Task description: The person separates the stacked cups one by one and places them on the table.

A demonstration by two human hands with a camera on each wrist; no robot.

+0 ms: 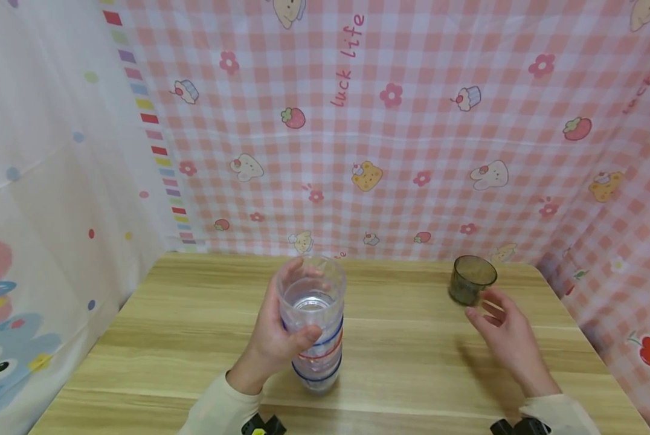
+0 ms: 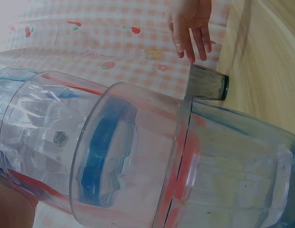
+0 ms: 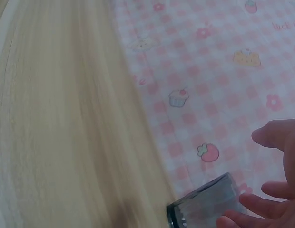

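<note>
My left hand [image 1: 267,338] grips a tall stack of nested clear plastic cups [image 1: 321,362] near its top, thumb across the near side and fingers around the far side. Blue and red bands ring the stacked cups, and in the left wrist view the stack [image 2: 138,156] fills most of the picture. To the right, a small smoky dark-tinted cup [image 1: 470,284] stands upright toward the back of the table. Beside it, my right hand [image 1: 512,344] holds nothing, its fingers spread and loosely bent, fingertips close to the cup's near right side.
Both cups and hands are over a light wood-grain table [image 1: 194,338]. A pink checked cloth [image 1: 357,133] hangs along the back edge and the right side. On the left hangs a white cloth [image 1: 48,151] with dots and cartoon figures.
</note>
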